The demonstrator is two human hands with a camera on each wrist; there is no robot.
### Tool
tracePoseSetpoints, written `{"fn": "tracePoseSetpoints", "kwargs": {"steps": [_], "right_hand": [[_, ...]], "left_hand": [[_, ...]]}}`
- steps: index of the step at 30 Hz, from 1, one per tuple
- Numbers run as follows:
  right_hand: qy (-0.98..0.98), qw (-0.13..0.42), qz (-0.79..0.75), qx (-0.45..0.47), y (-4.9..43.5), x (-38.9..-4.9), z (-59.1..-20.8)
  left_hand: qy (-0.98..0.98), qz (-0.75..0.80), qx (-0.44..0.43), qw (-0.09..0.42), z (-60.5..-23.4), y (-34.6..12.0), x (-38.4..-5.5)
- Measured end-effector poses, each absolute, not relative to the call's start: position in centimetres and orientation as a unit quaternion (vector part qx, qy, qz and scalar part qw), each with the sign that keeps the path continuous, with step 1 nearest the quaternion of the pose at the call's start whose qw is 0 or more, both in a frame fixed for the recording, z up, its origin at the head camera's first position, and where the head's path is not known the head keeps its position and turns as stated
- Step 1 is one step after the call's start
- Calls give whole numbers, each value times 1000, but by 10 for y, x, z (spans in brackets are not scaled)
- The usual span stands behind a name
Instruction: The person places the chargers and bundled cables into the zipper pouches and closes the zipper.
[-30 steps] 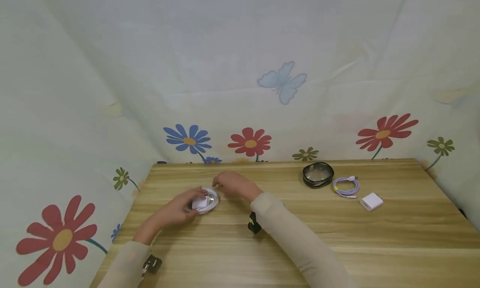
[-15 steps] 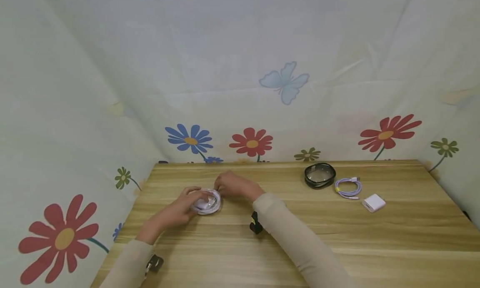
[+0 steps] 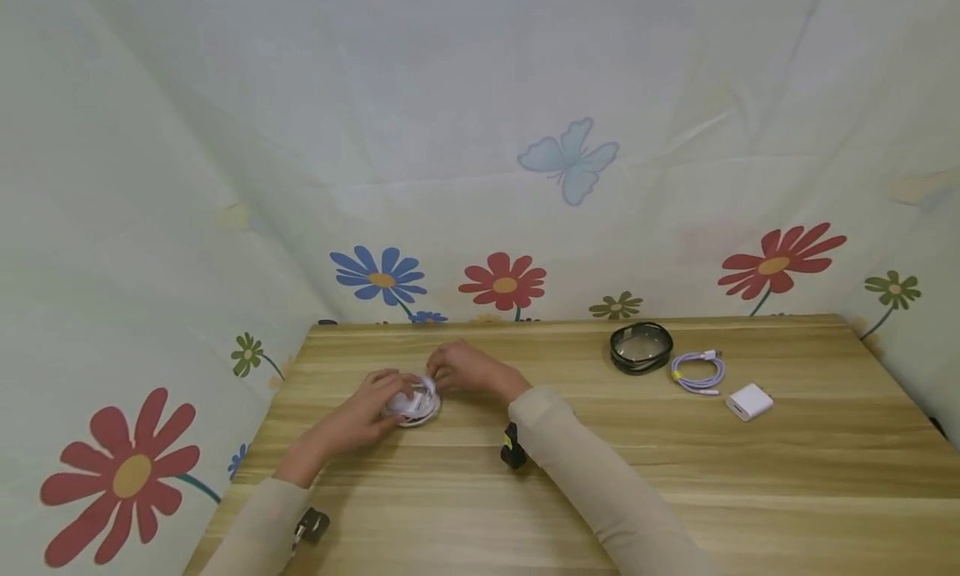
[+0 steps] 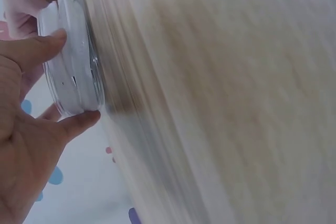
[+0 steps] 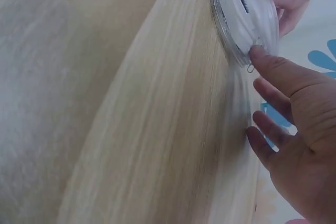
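Observation:
A small round clear case with white trim [image 3: 426, 411] sits on the wooden table at the left. White contents show through it, seemingly a charger and a coiled cable. My left hand [image 3: 363, 416] holds the case from the left, its thumb and fingers spread around the rim [image 4: 79, 72]. At the far right side of the case, my right hand [image 3: 474, 369] pinches the edge between thumb and finger. A tiny metal ring [image 5: 250, 68], like a zipper pull, hangs by the right thumb [image 5: 278, 72]. The other right fingers are loosely bent.
Toward the back right of the table [image 3: 570, 476] stands a black-rimmed clear case [image 3: 641, 348]. Beside it lie a coiled lilac cable [image 3: 697, 373] and a white charger plug [image 3: 750, 402]. A flower-printed curtain [image 3: 450, 142] borders the table behind and at left.
My right fingers have come onto the edge of the case, from slightly apart before. The left fingers have shifted over its top, and the white contents have moved a little.

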State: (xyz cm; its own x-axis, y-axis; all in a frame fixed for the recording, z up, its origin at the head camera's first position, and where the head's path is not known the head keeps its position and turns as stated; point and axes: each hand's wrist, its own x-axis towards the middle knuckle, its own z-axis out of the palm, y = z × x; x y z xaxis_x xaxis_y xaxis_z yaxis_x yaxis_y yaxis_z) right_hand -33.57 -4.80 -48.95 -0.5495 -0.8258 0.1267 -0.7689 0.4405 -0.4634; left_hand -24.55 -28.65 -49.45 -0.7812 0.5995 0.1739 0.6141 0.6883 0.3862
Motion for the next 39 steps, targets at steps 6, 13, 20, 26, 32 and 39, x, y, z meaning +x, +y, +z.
{"fn": "tracePoseSetpoints", "kwargs": {"steps": [6, 13, 20, 26, 32, 39], "right_hand": [[860, 37, -222, -458, -54, -334, -490], [887, -1, -137, -441, -54, -328, -490], [900, -33, -35, -433, -53, -321, -491], [900, -34, -32, -434, -50, -324, -491], [898, -28, -77, -432, -43, -324, -492], [897, -44, -105, -428, -30, -323, -492]], "left_hand": [[-910, -225, -348, 23, -495, -292, -247], [-919, -203, -337, 8, -493, -292, -248], [-919, -178, -350, 26, -492, -290, -248], [-922, -169, -347, 19, -492, -291, -250], [-926, -159, -343, 19, -492, -291, -250], [-925, -125, -357, 44, -490, -282, -251]]}}
